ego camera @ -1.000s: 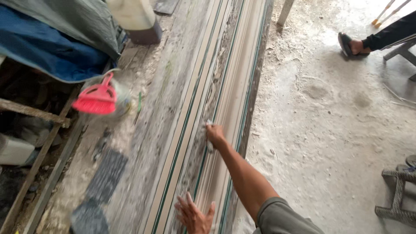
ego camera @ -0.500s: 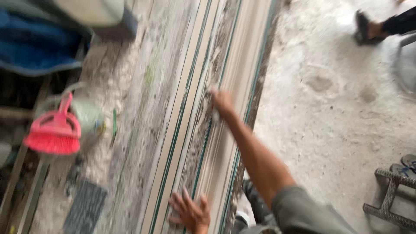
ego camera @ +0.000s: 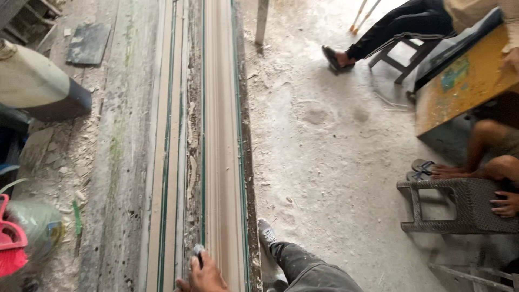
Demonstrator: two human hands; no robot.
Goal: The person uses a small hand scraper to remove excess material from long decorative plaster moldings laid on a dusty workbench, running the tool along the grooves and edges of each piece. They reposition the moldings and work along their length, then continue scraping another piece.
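From the head camera, a long pale wooden moulding (ego camera: 220,135) runs away from the viewer along a rough, dusty workbench (ego camera: 124,162), with thin green-edged strips (ego camera: 168,135) lying just beside it on its left. At the bottom edge one hand (ego camera: 204,277) rests on the near end of the moulding. The fingers (ego camera: 190,266) are curled around a small grey pad or block (ego camera: 198,251), possibly sandpaper, pressed against the wood. Which hand this is cannot be told, since the frame cuts off the wrist; the other hand is out of sight.

Below the bench edge, the person's grey trouser leg (ego camera: 308,270) and grey shoe (ego camera: 266,233) stand on the dusty concrete floor (ego camera: 324,162). On the left of the bench sit a pale jug with a dark base (ego camera: 38,86), a flat dark slab (ego camera: 89,43) and a pink brush (ego camera: 11,249) beside a plastic bag (ego camera: 40,227).

To the right, well apart, other people sit: a leg in black trousers (ego camera: 400,24) by a stool (ego camera: 397,57), bare legs in sandals (ego camera: 476,162), and a hand (ego camera: 505,204) resting on a grey woven stool (ego camera: 459,205) under a yellow tabletop (ego camera: 459,86).
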